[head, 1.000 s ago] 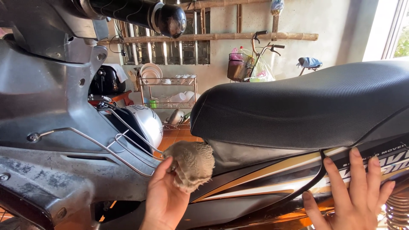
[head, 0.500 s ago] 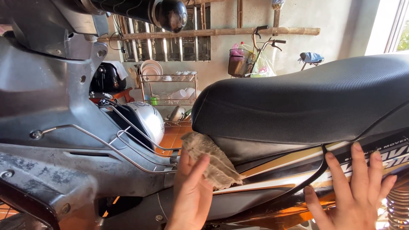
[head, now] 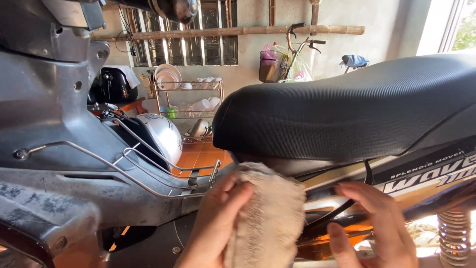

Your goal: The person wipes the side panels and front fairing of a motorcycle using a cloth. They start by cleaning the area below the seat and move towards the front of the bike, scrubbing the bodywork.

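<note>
A beige cloth point(head: 267, 218) hangs against the side of a motorbike just under the front of its black seat point(head: 357, 114). My left hand point(head: 215, 223) grips the cloth's left edge and presses it on the bike's body panel. My right hand point(head: 374, 226) is to the right of the cloth, fingers spread, resting on the striped side panel point(head: 421, 178) below the seat. It holds nothing.
A grey leg shield point(head: 44, 109) and a wire front rack point(head: 148, 168) with a white helmet point(head: 161, 134) stand at the left. A rear spring point(head: 453, 233) is at the lower right. Behind are a dish rack point(head: 188, 106) and a bicycle point(head: 292, 49).
My left hand has slid the cloth right and lower along the panel under the seat. My right hand has moved left, closer to the cloth.
</note>
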